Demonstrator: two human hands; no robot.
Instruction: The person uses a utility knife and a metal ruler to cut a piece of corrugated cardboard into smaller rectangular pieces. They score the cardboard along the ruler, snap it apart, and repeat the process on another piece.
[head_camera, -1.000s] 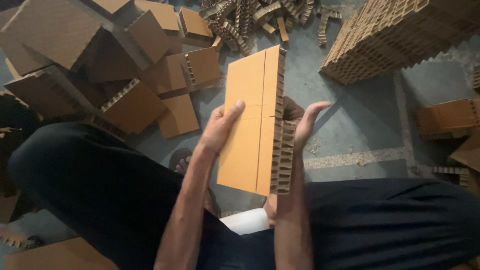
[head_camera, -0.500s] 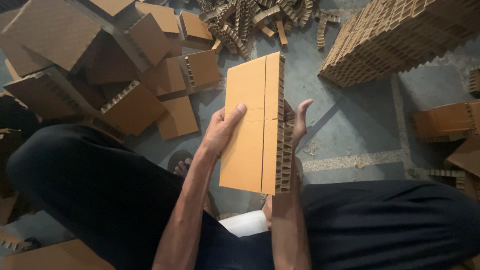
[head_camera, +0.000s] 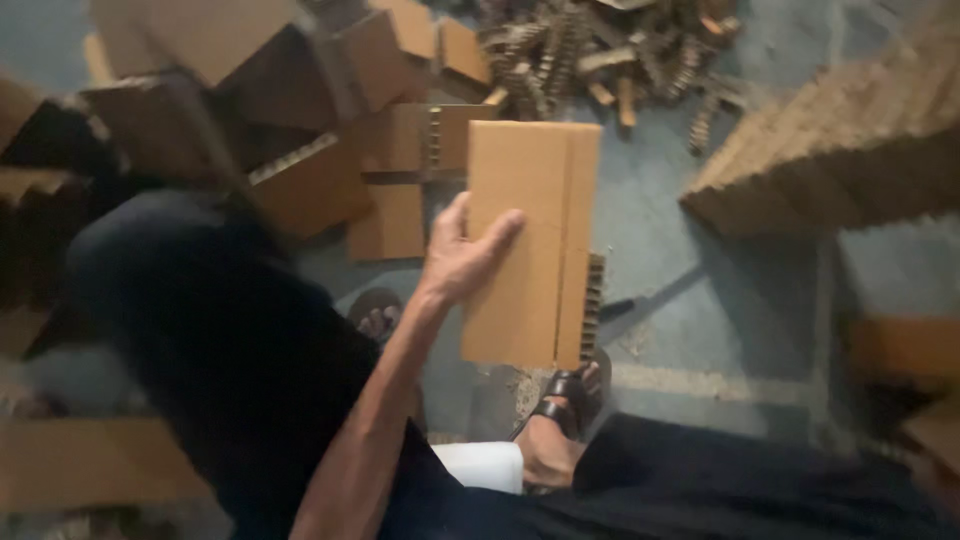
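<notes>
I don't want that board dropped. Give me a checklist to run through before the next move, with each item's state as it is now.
1. Left hand on the flat tan honeycomb cardboard board: ok, palm and fingers lie on its face.
2. Right hand supporting the board: cannot tell, it is not in view.
3. Board's ribbed edge intact: cannot tell, the picture is blurred.
4. Sandalled foot under the board: not ok, it sits right below the lower edge.
5. Grey floor to the right of the board: ok, bare there.
6. Pile of brown cardboard blocks apart from the board: ok, it lies to the left.
</notes>
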